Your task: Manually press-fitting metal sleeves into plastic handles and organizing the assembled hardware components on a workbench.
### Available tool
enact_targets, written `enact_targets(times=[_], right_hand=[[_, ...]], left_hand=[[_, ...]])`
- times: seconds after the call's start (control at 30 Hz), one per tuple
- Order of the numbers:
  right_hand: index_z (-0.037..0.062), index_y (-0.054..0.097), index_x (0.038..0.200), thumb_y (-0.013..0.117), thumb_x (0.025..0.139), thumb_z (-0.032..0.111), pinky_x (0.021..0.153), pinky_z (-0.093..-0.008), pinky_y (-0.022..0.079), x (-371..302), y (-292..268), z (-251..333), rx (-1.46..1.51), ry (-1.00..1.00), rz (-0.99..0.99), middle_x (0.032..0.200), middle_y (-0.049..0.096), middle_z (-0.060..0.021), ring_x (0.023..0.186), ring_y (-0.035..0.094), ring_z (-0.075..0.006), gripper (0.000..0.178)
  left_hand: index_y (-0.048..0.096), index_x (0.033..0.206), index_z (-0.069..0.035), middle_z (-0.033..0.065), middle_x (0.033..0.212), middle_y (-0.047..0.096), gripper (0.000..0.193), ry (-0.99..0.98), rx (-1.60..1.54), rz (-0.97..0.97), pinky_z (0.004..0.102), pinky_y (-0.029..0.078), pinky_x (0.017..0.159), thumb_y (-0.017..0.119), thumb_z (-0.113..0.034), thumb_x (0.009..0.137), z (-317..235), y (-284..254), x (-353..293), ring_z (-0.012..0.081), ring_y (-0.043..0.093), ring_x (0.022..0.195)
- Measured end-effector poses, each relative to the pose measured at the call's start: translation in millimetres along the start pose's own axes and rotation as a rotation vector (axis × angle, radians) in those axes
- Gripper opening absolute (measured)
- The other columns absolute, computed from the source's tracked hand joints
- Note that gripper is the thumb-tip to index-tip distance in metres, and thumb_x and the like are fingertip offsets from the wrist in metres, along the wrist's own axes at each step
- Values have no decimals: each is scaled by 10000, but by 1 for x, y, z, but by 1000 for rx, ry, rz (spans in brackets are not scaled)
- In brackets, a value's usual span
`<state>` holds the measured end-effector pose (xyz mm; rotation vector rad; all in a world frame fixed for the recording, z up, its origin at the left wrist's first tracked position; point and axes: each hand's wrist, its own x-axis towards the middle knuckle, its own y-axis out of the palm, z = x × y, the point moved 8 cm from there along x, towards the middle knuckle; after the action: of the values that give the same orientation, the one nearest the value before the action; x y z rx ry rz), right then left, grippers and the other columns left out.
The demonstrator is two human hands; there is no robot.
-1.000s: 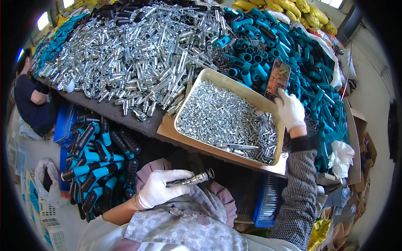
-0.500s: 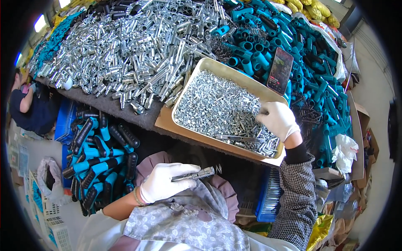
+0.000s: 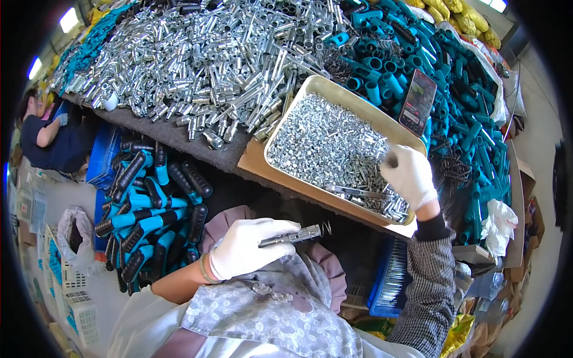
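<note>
My left hand [image 3: 248, 247], in a white glove, is wrapped round a metal cylindrical fitting [image 3: 301, 234] held over my lap. A thin coil spring [image 3: 326, 228] sticks out of the fitting's right end. Gloved in white too, my right hand [image 3: 410, 176] hovers over the right side of a cream tray [image 3: 276, 156], its fingers curled together; whatever they hold, if anything, is hidden. Small shiny metal parts [image 3: 328, 140] fill the tray. A pair of metal tweezers [image 3: 361, 192] lies on them, just left of my right hand.
Behind the tray spreads a heap of metal fittings [image 3: 197, 65], with teal plastic tubes [image 3: 382, 83] to its right. A phone [image 3: 418, 102] leans at the tray's back edge. Teal-and-black handles [image 3: 149, 221] are piled at left. A blue bin of metal rods [image 3: 391, 277] stands lower right. Another person [image 3: 51, 140] sits far left.
The whole view has shifted, with everything sitting a little further right. My right hand has lifted slightly off the small parts; my left hand still holds the fitting.
</note>
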<state>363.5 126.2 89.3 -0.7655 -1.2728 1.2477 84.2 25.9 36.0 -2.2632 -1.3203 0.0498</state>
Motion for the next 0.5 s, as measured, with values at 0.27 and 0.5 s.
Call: enact_targets(times=[0.27,0.5], right_hand=[[60,651,822,690,794,89,685,-405,531,-47,-6,125,485,-264,263,769,653,-126,747,667,-331,56],[32,687,889,687,827,113,703,-376,532,-23,4,50,375,-114,139,796,678,-158,761,678,-343,102]], left_hand=[[689,1133,-63,143,909,708,354,85,198,34,372,561,701,769,-208,820,-11,-10,8,315,702,800],[714,1073,-54,136,879,712,312,7,118,-43,337,537,668,799,-126,782,0,-13,1,282,687,733]])
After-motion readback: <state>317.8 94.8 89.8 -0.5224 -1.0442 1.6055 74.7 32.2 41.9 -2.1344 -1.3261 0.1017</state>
